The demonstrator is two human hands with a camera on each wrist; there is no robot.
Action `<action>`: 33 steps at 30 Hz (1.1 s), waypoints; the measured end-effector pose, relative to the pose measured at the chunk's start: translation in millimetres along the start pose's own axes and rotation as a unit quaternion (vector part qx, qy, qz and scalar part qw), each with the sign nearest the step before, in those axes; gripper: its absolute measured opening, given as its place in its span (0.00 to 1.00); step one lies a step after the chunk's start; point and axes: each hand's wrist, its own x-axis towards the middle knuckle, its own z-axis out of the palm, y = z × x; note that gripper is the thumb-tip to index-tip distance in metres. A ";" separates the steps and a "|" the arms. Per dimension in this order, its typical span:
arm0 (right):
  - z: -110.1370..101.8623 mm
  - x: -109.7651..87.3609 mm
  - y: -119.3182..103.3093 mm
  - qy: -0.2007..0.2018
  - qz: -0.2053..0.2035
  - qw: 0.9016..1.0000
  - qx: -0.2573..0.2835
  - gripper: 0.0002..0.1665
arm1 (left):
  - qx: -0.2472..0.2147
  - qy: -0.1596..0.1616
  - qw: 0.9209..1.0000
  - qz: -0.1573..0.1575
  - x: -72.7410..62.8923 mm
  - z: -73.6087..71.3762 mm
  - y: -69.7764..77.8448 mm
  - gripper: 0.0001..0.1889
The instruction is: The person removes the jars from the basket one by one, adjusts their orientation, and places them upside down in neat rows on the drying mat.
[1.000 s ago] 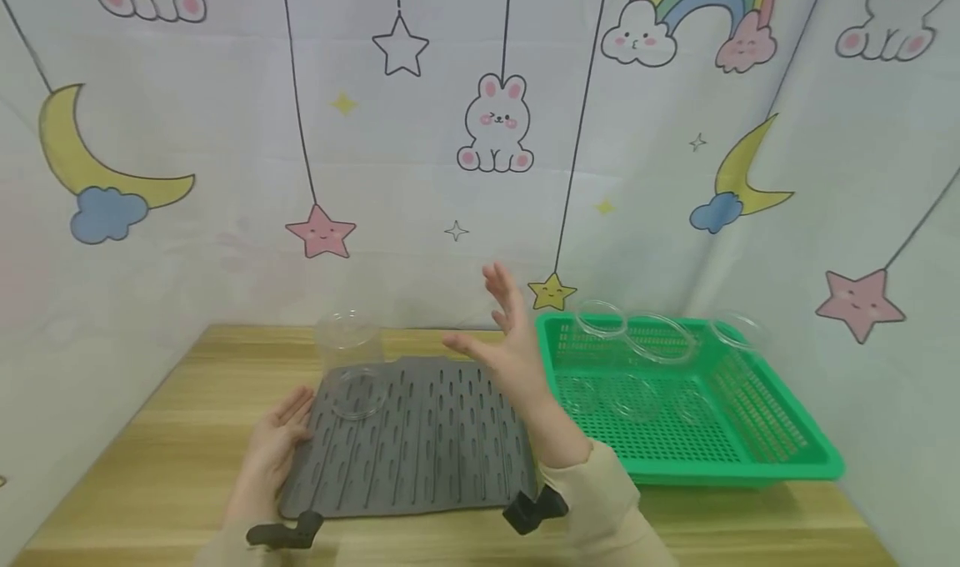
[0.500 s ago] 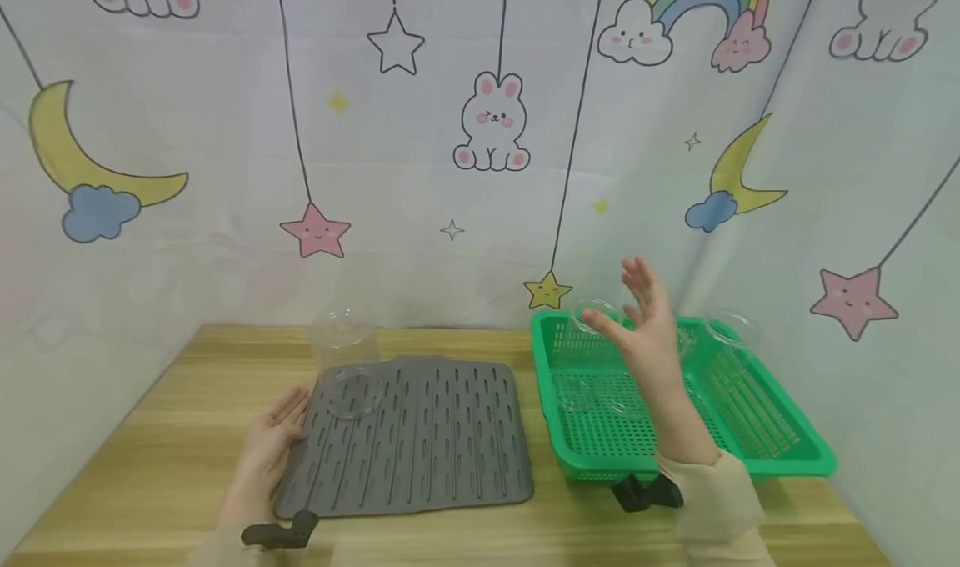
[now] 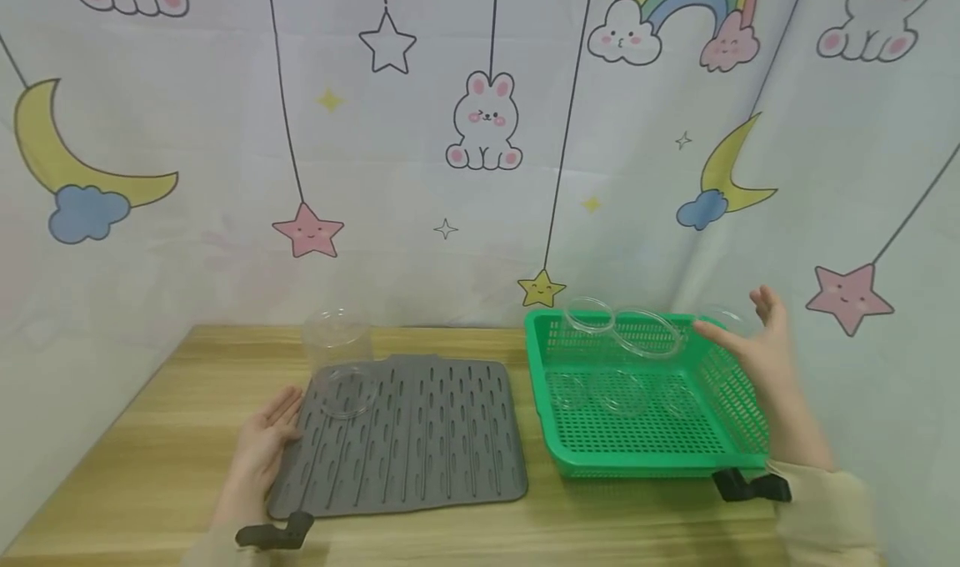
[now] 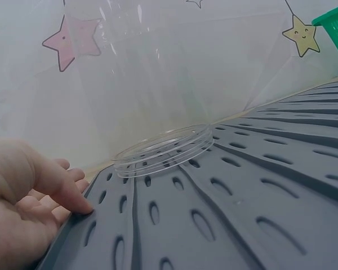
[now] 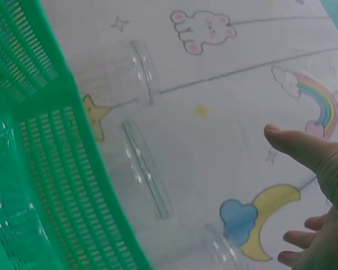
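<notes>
My left hand [image 3: 261,444] lies at the left edge of the grey slotted drying mat [image 3: 442,442], fingers relaxed. In the left wrist view its thumb [image 4: 73,198] touches the mat's edge. A clear plastic cup [image 3: 347,393] stands rim down on the mat's far left corner. My right hand [image 3: 772,358] is raised over the right side of the green basket [image 3: 637,465], thumb spread from the fingers. Three clear cups stand rim up in that basket: one at left [image 3: 589,317], one in the middle [image 3: 647,333] and one at right [image 3: 723,315], nearest my right hand and partly behind it.
The mat and basket stand side by side on a wood-grain table [image 3: 165,434]. A white cloth [image 3: 420,183] printed with stars, moons and rabbits hangs behind the table. The basket's raised rim [image 5: 81,121] stands close to the cloth.
My right hand has moved right, from above the mat, across the basket, to its right side, staying spread. The left hand and the cups keep their places; the head view has shifted slightly.
</notes>
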 end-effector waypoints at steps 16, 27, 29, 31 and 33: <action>-35.9 36.9 57.8 -0.248 0.069 0.964 -0.064 0.68 | 0.004 0.000 1.000 -0.010 -5.9 -3.1 -1.5 0.44; -40.3 57.5 81.2 -0.309 0.076 0.948 0.011 0.61 | 0.000 0.003 1.000 -0.008 -4.6 -0.4 -0.1 0.44; -40.3 59.2 83.9 -0.316 0.079 0.945 0.024 0.59 | -0.001 0.002 1.000 -0.007 -4.1 0.2 1.1 0.44; -40.3 59.8 86.0 -0.318 0.083 0.944 0.033 0.58 | -0.002 0.000 1.000 -0.006 -4.6 0.9 2.3 0.44; -40.6 59.8 87.8 -0.320 0.083 0.943 0.038 0.58 | -0.004 -0.002 1.000 -0.006 -5.1 1.4 3.0 0.44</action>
